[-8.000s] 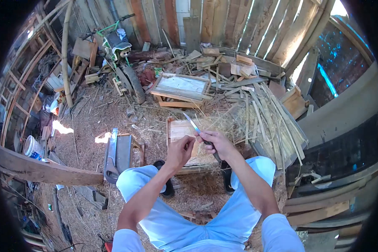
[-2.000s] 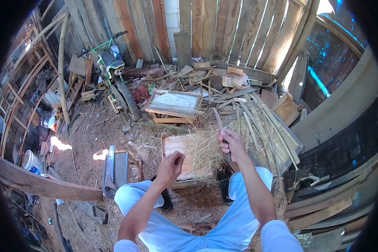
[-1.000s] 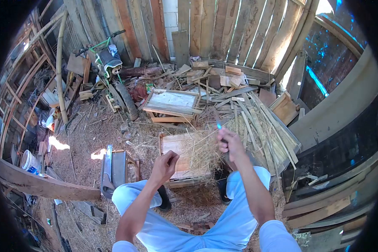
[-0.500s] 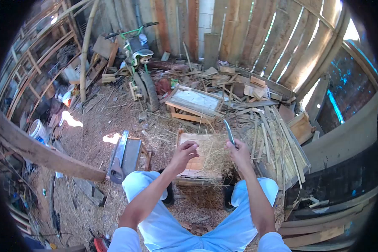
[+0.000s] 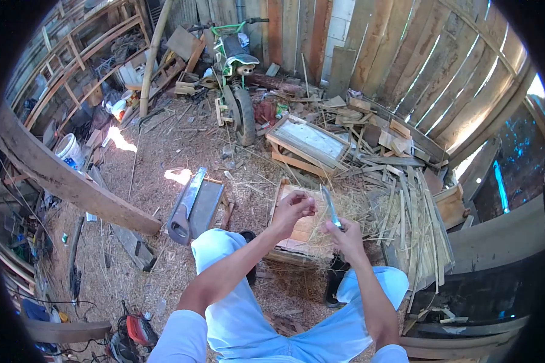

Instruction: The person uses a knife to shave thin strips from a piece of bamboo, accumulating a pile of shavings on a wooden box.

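My right hand [image 5: 346, 238] is closed round the handle of a knife, and the blade [image 5: 330, 204] points up and away from me. To its left, my left hand [image 5: 294, 212] has its fingers curled together in a pinch; anything between them is too small to make out. Both hands are above a low wooden box [image 5: 277, 213] between my knees. Thin straw-like shavings [image 5: 369, 212] lie over the box's right side and beyond it.
A handsaw [image 5: 191, 202] rests on a small bench at left. A wooden post [image 5: 72, 184] crosses the left side. Ahead are a framed box [image 5: 312, 139] and a small motorbike [image 5: 236, 78]. Wood strips [image 5: 409, 224] are piled at right; a red tool [image 5: 140, 330] lies lower left.
The view has turned left, so the surroundings appear farther right. My left hand has moved closer to the knife, which my right hand still holds.
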A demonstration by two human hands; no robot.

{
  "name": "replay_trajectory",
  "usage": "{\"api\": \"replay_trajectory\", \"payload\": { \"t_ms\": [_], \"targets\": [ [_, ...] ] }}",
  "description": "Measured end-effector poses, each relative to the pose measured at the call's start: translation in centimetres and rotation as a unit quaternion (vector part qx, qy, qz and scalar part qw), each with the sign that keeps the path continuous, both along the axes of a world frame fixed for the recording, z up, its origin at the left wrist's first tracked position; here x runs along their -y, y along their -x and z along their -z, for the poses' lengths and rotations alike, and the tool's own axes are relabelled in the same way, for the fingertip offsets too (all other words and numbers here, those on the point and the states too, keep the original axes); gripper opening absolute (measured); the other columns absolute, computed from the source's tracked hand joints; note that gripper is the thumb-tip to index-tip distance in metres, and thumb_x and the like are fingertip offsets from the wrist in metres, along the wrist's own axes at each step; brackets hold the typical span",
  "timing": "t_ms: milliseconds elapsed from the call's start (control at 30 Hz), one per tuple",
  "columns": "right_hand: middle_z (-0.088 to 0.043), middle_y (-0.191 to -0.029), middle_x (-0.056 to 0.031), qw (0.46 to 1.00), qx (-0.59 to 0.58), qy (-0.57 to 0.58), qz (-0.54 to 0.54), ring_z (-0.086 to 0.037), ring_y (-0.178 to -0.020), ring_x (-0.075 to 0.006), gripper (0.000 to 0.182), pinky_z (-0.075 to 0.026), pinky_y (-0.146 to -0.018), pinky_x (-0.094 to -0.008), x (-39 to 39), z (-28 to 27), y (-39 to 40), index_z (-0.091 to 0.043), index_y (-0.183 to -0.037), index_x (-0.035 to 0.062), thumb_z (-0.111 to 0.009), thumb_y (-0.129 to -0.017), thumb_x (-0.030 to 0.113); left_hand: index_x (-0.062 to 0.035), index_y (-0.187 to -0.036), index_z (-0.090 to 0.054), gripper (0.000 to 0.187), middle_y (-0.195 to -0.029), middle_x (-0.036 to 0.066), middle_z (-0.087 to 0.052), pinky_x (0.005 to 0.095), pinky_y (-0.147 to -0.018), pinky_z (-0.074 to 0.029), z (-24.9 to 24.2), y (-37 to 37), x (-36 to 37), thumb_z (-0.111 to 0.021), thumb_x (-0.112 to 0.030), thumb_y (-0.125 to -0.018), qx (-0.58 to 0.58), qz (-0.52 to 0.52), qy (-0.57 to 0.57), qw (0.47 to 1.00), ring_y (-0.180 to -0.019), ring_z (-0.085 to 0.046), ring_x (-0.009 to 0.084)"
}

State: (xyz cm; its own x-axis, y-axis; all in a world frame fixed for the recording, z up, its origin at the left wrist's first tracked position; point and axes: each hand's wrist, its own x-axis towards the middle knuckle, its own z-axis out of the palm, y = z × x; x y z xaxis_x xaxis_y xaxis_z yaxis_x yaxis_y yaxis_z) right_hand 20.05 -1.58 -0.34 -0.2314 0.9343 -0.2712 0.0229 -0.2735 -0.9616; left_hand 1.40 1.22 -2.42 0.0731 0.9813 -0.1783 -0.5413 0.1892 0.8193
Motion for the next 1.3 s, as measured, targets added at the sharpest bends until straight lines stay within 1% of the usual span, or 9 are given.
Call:
{"api": "replay_trajectory", "payload": {
  "t_ms": [267, 533, 633, 667, 767, 1067, 1133, 1200, 1300],
  "targets": [
    [-0.053, -0.062, 0.0022, 0.998, 0.051, 0.024, 0.026, -0.037, -0.043, -0.0027, 0.018, -0.025, -0.037, -0.0193, -1.3, -2.5, -5.6, -0.06, -0.083, 0.0025, -0.064, -0.085, 0.02, -0.0028, -0.094, -0.056, 0.011, -0.083, 0.007, -0.06, 0.0271, -0.069, -0.053, -2.6, 7.0, -2.5, -0.06, -0.011, -0.088, 0.005, -0.206, -0.095, 0.974, -0.075, -0.062, 0.0159],
    [-0.053, -0.065, 0.0009, 0.988, -0.066, -0.018, 0.138, -0.037, -0.043, -0.001, 0.017, -0.026, -0.035, -0.0172, -2.1, -2.2, -7.4, -0.057, -0.087, 0.0035, -0.06, -0.089, 0.021, -0.0036, -0.097, -0.058, 0.012, -0.082, 0.004, -0.06, 0.0251, -0.067, -0.048, -2.3, 7.8, -1.1, -0.06, -0.011, -0.088, -0.082, -0.162, -0.13, 0.975, -0.073, -0.058, 0.0121],
    [-0.053, -0.065, 0.0011, 0.973, -0.079, -0.032, 0.216, -0.036, -0.043, -0.0012, 0.018, -0.027, -0.036, -0.0174, -3.0, -1.7, -8.2, -0.057, -0.086, 0.005, -0.061, -0.089, 0.022, -0.0017, -0.094, -0.064, 0.016, -0.076, 0.001, -0.062, 0.0225, -0.061, -0.044, -2.6, 7.8, -0.7, -0.064, -0.015, -0.085, -0.382, -0.045, -0.171, 0.907, -0.066, -0.054, 0.0076],
    [-0.052, -0.065, 0.0012, 0.966, -0.088, -0.046, 0.241, -0.037, -0.043, -0.0013, 0.018, -0.027, -0.036, -0.0175, -3.3, -1.5, -8.6, -0.057, -0.085, 0.0054, -0.061, -0.088, 0.023, -0.0017, -0.094, -0.064, 0.016, -0.076, 0.001, -0.062, 0.0225, -0.061, -0.044, -2.2, 7.4, -0.5, -0.064, -0.015, -0.085, -0.378, -0.036, -0.177, 0.908, -0.066, -0.054, 0.0076],
    [-0.052, -0.065, 0.0008, 0.958, -0.077, -0.079, 0.263, -0.038, -0.045, -0.0018, 0.019, -0.028, -0.037, -0.0175, -3.6, -1.5, -9.0, -0.057, -0.087, 0.0054, -0.062, -0.088, 0.024, -0.0018, -0.092, -0.064, 0.015, -0.071, 0.006, -0.063, 0.0248, -0.056, -0.044, -2.9, 5.8, 0.5, -0.064, -0.015, -0.085, -0.55, 0.066, -0.291, 0.78, -0.062, -0.057, 0.0099],
    [-0.053, -0.073, -0.0007, 0.932, -0.214, -0.136, 0.26, -0.036, -0.047, -0.0013, 0.027, -0.027, -0.038, -0.0153, -3.0, -1.9, -7.8, -0.053, -0.112, 0.0055, -0.046, -0.096, 0.027, 0.0023, -0.094, -0.058, 0.017, -0.068, 0.006, -0.059, 0.0248, -0.048, -0.045, -1.2, 2.6, 0.7, -0.055, -0.014, -0.091, -0.334, 0.079, -0.089, 0.935, -0.053, -0.06, 0.0124],
    [-0.053, -0.073, -0.0007, 0.983, -0.104, -0.031, 0.15, -0.035, -0.048, -0.002, 0.03, -0.029, -0.039, -0.015, -2.2, -1.8, -5.9, -0.05, -0.118, 0.0057, -0.046, -0.096, 0.025, 0.0031, -0.096, -0.056, 0.02, -0.07, 0.006, -0.058, 0.0246, -0.049, -0.047, -1.6, 1.9, 0.8, -0.056, -0.016, -0.091, -0.261, 0.138, -0.053, 0.954, -0.056, -0.06, 0.013],
    [-0.052, -0.072, -0.0008, 0.998, -0.055, -0.021, 0.038, -0.037, -0.048, -0.0029, 0.022, -0.029, -0.039, -0.0162, -0.7, -2.3, -3.0, -0.054, -0.106, 0.006, -0.046, -0.096, 0.023, 0.0015, -0.096, -0.056, 0.018, -0.071, 0.005, -0.057, 0.0241, -0.049, -0.046, -1.7, 0.9, 1.4, -0.054, -0.016, -0.092, -0.252, 0.165, -0.048, 0.953, -0.056, -0.06, 0.0127],
    [-0.053, -0.074, -0.0012, 0.992, -0.106, 0.045, -0.057, -0.037, -0.049, -0.0026, 0.019, -0.029, -0.039, -0.0161, -0.2, -0.8, -0.6, -0.055, -0.103, 0.0043, -0.049, -0.094, 0.02, -0.0005, -0.097, -0.054, 0.018, -0.071, 0.003, -0.056, 0.0227, -0.047, -0.043, -1.2, -0.5, 2.2, -0.053, -0.018, -0.093, -0.221, 0.213, -0.069, 0.949, -0.053, -0.059, 0.0118]
  ]
}}
